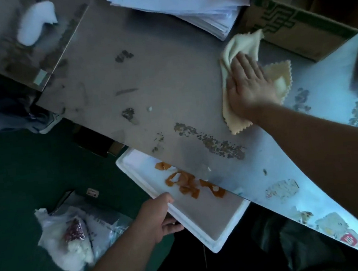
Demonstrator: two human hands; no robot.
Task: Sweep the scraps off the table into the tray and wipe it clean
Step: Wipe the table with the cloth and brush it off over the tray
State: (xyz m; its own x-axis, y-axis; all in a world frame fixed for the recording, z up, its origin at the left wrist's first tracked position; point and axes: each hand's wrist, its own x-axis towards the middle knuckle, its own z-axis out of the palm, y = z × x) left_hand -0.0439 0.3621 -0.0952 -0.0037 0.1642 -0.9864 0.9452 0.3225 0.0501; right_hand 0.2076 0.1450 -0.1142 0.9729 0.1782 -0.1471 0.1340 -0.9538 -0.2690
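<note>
A white foam tray [216, 226] juts out from under the table's near edge, and my left hand [160, 216] grips its outer rim. Several orange peel scraps [187, 184] lie in the tray close to the table edge. My right hand [246, 84] presses flat, fingers spread, on a cream cloth [239, 47] with zigzag edges, lying on the grey table [156, 78] at the right. One small white crumb [149, 109] sits mid-table, and a pale bit [209, 169] rests at the table edge above the tray.
A stack of white paper [192, 1] and a cardboard box [307, 18] stand at the table's far side. Worn, flaky patches [214, 142] mark the surface. Plastic bags [69, 235] lie on the green floor at left. A second table [10, 53] with a white object abuts at upper left.
</note>
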